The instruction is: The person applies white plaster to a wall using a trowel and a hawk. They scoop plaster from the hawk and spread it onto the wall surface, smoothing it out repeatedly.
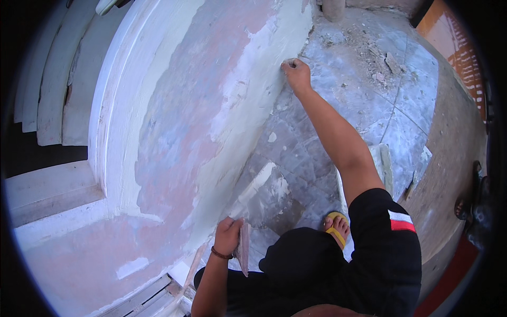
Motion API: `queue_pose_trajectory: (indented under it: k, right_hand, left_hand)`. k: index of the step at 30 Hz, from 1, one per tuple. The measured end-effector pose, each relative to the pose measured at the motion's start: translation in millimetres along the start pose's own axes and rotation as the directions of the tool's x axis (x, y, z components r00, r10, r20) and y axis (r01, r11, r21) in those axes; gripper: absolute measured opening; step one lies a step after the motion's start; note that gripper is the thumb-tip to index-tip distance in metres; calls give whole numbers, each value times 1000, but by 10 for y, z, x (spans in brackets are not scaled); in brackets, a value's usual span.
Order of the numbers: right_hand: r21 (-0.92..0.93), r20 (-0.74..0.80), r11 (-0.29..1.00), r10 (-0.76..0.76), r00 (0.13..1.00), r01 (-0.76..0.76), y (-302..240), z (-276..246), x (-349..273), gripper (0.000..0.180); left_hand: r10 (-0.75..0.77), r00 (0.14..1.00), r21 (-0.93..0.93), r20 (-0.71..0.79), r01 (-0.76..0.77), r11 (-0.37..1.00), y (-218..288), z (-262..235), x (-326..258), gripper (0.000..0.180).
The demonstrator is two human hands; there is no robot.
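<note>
My left hand (228, 236) is at the lower middle, a dark bracelet on its wrist. Its fingers are closed on a thin, flat board (243, 249) that I see nearly edge-on, stained whitish. My right arm reaches far forward, and my right hand (298, 75) is closed at the foot of the wall (185, 111). Its fingers are against or very close to the wall's surface; whatever they hold is hidden. Smeared over the wall is pale filler (237, 148), in a broad band along the bottom and around the window frame, with pinkish and bluish old paint between.
Grey marbled floor tiles (338, 127) carry rubble (377, 58) at the far end and white filler smears. My foot in a yellow sandal (338, 228) stands by a leaning panel (381, 166). A white window frame (119, 79) with slats is left. Brown ground lies right.
</note>
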State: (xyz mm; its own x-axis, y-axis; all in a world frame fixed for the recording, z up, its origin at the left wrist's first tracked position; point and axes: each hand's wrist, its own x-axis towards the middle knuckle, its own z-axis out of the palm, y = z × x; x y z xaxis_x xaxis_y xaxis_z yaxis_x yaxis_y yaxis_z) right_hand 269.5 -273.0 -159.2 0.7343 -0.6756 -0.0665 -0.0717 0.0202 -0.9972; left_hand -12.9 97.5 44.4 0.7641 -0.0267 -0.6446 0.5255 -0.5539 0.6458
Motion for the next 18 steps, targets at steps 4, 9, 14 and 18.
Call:
queue_pose_trajectory:
  k: [4, 9, 14, 18]
  right_hand:
    - [-60, -5, 998, 12, 1000, -12, -36, 9, 7, 18]
    - [-157, -47, 985, -74, 996, 66, -35, -168, -60, 20]
    - [6, 193, 997, -71, 979, 71, -468, -1106, -320, 10]
    - [135, 370, 977, -203, 906, 164, -885, -2257, -249, 11]
  left_hand:
    - [30, 999, -35, 26, -29, 999, 76, 49, 11, 24]
    - [-45, 998, 13, 36, 44, 999, 63, -10, 23, 23]
    - [30, 1000, 23, 6, -30, 999, -154, -120, 95, 19]
    - [126, 991, 14, 53, -127, 992, -271, -158, 218, 16]
